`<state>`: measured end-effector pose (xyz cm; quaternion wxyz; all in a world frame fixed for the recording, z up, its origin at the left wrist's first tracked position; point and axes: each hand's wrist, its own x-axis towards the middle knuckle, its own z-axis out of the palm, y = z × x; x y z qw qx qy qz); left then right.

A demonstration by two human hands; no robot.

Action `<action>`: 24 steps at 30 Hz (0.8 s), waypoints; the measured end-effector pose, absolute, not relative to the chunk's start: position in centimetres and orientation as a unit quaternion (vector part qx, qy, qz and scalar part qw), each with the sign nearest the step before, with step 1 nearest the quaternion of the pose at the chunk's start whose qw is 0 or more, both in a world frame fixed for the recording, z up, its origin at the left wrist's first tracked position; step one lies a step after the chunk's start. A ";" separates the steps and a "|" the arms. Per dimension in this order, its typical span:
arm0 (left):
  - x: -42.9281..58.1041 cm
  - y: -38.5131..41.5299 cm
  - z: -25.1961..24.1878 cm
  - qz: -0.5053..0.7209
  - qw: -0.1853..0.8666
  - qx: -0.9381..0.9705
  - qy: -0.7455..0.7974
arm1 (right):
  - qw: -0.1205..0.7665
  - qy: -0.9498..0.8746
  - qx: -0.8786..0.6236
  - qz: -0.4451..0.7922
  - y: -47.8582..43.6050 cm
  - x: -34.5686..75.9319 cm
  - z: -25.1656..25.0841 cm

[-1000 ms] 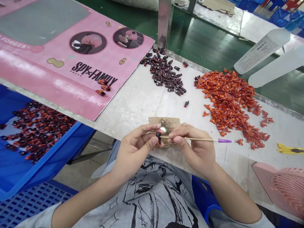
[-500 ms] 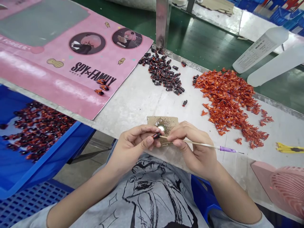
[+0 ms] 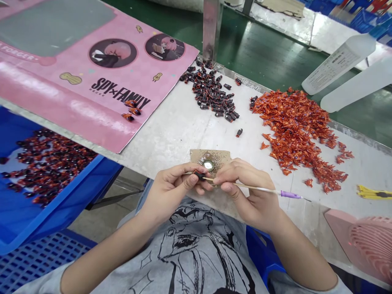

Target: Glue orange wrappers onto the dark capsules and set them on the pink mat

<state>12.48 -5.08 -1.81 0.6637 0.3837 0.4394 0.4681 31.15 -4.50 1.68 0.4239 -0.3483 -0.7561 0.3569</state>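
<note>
Between the thumb and fingers of my left hand [image 3: 173, 183] is a small black-and-orange plastic piece [image 3: 199, 175]. My right hand [image 3: 249, 185] pinches a thin stick [image 3: 257, 188] with a purple sleeve and a fine needle-like end pointing right. The stick's left tip meets the small piece; whether it goes inside I cannot tell. Just beyond my hands lies a brown cardboard piece [image 3: 194, 156] with a wet, speckled patch. Farther back are a heap of small black pieces [image 3: 214, 92] and a larger heap of orange spiky pieces [image 3: 294, 122]. One black piece [image 3: 239, 132] lies apart.
A pink printed sheet [image 3: 79, 98] covers the table's left, with several finished-looking pieces [image 3: 132, 108] on it. Below left stands a blue bin [image 3: 76, 200] of black-and-orange pieces. White bottles [image 3: 338, 61], a yellow bundle [image 3: 373, 192] and a pink fan [image 3: 370, 241] are at right.
The small piece in my left hand has shifted slightly left and turned, and the stick in my right hand has moved slightly left with a little more tilt. Both grips stay the same.
</note>
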 end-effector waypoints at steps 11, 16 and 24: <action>11.6 -4.3 -3.7 0.516 0.613 0.368 0.471 | 0.343 -0.797 -0.451 0.208 -2.6 31.2 -2.4; 11.7 -4.1 -4.3 0.532 0.601 0.365 0.472 | 0.372 -0.756 -0.475 0.254 -2.8 30.9 -2.6; 11.9 -4.0 -4.2 0.540 0.600 0.337 0.485 | 0.350 -0.645 -0.523 0.433 -2.3 30.6 -2.7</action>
